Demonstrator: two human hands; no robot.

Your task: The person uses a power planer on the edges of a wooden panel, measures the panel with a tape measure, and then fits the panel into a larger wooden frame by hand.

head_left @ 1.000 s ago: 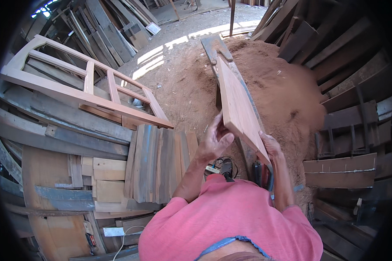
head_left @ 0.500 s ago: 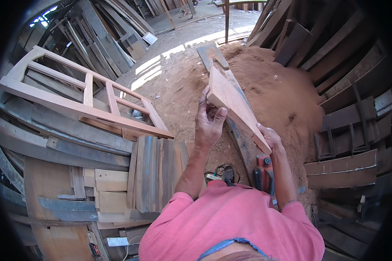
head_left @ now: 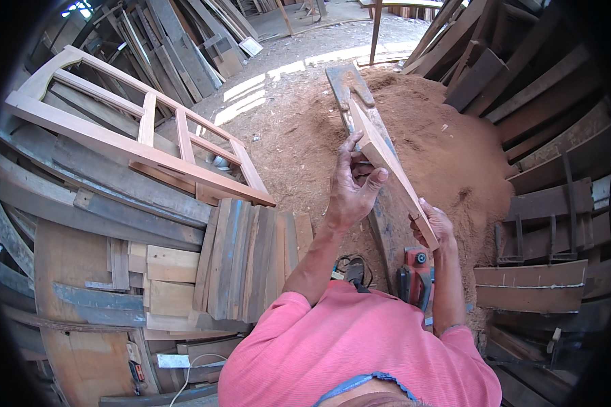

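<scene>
- The planed wooden board (head_left: 395,175) is raised in both hands above the notched table (head_left: 348,85), tilted with a narrow edge toward the eyes; an angle like this probably suits sighting along it.
- The left hand (head_left: 355,190) supports the board partway along its left side, fingers curled against it and thumb laid across the edge.
- The right hand (head_left: 434,224) grasps the near end, fingers wrapped around it, presumably steadying the tilt; gripping at two separate spots likely keeps the length balanced.
- Whether the far tip touches the table cannot be told.
- A red and black electric planer (head_left: 414,277) sits by the table's near end, within easy reach of the right hand; what carries it is unclear.
- The sawdust heap (head_left: 448,152) lies right of the table, probably where shavings fall.
- At left, a panelled door frame (head_left: 119,139) rests over stacked timber (head_left: 132,211), seemingly kept off the ground.
- Writing: none can be read; the white rectangular plate (head_left: 174,361) beside a pale cable (head_left: 191,370) shows no legible marks, nor does the planer.
</scene>
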